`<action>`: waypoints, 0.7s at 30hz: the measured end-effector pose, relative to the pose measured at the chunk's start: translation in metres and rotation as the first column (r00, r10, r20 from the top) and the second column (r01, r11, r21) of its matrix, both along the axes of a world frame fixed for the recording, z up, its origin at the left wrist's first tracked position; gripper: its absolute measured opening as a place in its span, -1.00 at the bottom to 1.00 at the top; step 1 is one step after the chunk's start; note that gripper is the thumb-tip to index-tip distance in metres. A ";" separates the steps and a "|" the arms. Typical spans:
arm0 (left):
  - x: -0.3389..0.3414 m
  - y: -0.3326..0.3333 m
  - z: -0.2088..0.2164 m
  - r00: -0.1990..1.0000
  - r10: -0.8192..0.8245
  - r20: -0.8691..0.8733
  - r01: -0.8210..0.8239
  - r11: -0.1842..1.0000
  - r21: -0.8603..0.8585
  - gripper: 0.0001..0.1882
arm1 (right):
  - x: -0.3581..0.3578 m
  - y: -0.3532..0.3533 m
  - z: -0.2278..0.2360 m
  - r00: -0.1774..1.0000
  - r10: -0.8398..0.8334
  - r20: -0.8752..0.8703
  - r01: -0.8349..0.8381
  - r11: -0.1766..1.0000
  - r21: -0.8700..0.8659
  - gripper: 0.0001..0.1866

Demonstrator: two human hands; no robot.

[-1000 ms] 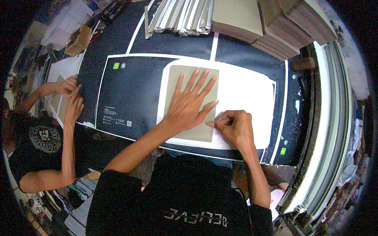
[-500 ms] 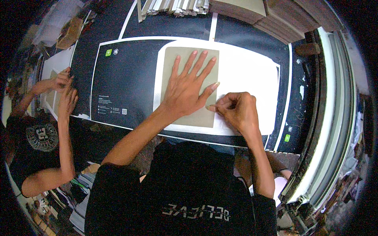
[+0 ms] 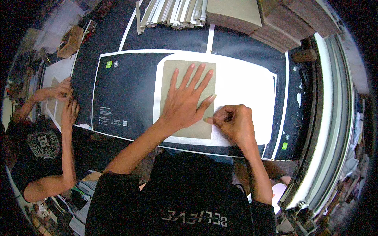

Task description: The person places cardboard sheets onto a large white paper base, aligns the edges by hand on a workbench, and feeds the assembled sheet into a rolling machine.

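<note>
My left hand (image 3: 184, 104) lies flat, fingers spread, on a grey-brown rectangular board (image 3: 202, 131). The board rests on the left part of a white sheet (image 3: 246, 82) with rounded corners. Beside the board's lower right edge, my right hand (image 3: 237, 124) is closed in a pinch, thumb and forefinger together. A small brownish tip (image 3: 210, 120) shows at its fingertips, over the board's edge; too little of it shows to name it. Under the white sheet is a large dark printed sheet (image 3: 126, 86) with white borders.
Bundled paper or board strips (image 3: 173, 13) lie at the far edge, beside stacks of brown board (image 3: 236, 15). A long rail-like machine part (image 3: 319, 157) runs down the right side. At the left, a co-worker's hands (image 3: 67, 98) are over another board.
The whole scene sits slightly lower in the picture. My left hand stays flat on the board, and my right hand keeps its pinch by the board's edge.
</note>
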State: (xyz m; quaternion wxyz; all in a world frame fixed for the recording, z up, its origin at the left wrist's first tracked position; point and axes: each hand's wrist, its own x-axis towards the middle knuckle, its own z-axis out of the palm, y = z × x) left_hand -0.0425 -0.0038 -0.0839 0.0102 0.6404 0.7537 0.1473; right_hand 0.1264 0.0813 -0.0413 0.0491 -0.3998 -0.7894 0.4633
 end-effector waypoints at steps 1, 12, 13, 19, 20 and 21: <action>0.000 0.000 0.000 1.000 0.001 -0.004 -0.001 1.000 -0.011 -0.30 | -0.003 0.000 0.004 0.999 0.002 0.050 -0.001 1.000 -0.024 -0.82; -0.002 -0.002 0.005 1.000 -0.008 -0.024 0.007 0.997 -0.070 -0.30 | -0.048 0.074 0.054 0.996 0.028 -0.090 0.020 0.871 0.491 -0.49; 0.000 0.000 0.004 0.999 -0.023 -0.022 0.022 0.999 -0.040 -0.29 | -0.059 0.102 0.050 0.956 0.183 -0.230 0.071 0.617 0.784 -0.40; 0.024 -0.014 0.003 0.997 0.054 0.058 -0.048 0.995 -0.091 -0.26 | -0.114 0.177 0.044 0.980 0.200 -0.001 -0.102 0.502 0.859 -0.44; 0.027 -0.015 0.005 0.996 0.064 0.062 -0.058 0.994 -0.088 -0.25 | -0.109 0.179 0.043 0.981 0.189 0.045 -0.137 0.506 0.852 -0.47; 0.027 -0.015 0.007 0.995 0.066 0.075 -0.059 0.994 -0.092 -0.22 | -0.105 0.177 0.044 0.977 0.189 0.095 -0.180 0.505 0.844 -0.49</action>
